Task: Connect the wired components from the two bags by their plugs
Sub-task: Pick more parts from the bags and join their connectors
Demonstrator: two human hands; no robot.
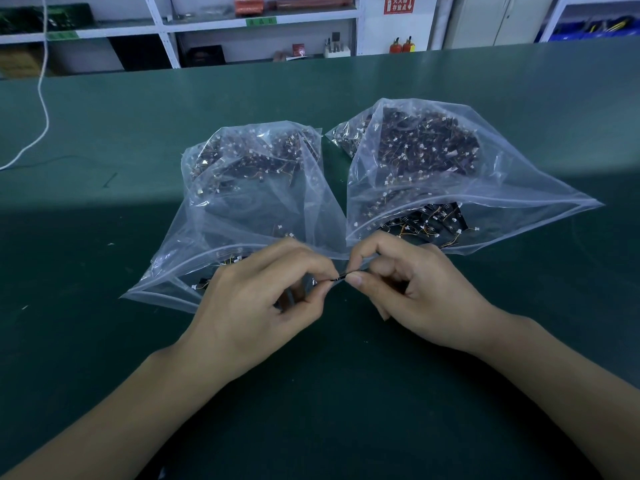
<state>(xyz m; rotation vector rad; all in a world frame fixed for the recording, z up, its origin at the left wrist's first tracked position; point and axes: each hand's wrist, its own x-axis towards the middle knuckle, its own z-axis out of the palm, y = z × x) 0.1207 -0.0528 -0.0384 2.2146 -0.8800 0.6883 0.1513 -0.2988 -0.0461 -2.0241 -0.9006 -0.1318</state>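
Your left hand (pixel 263 289) and right hand (pixel 412 289) each pinch one end of a small dark wired component (pixel 338 278), fingers curled tight, just before two clear plastic bags (pixel 433 174) on the green surface (pixel 104 237). Misaligned plugs could jam or bend.

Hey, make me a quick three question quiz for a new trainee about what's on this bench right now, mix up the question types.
1. True or false: the two clear plastic bags, left bag and right bag, are both open toward the person.
2. Multiple choice: where do the left hand and right hand meet? A) inside the right bag B) in front of the bags, between their openings C) on the white cable
3. Fill in: the fingertips of both hands pinch a small ____ part between them.

Key: 1 true; 2 B; 3 dark
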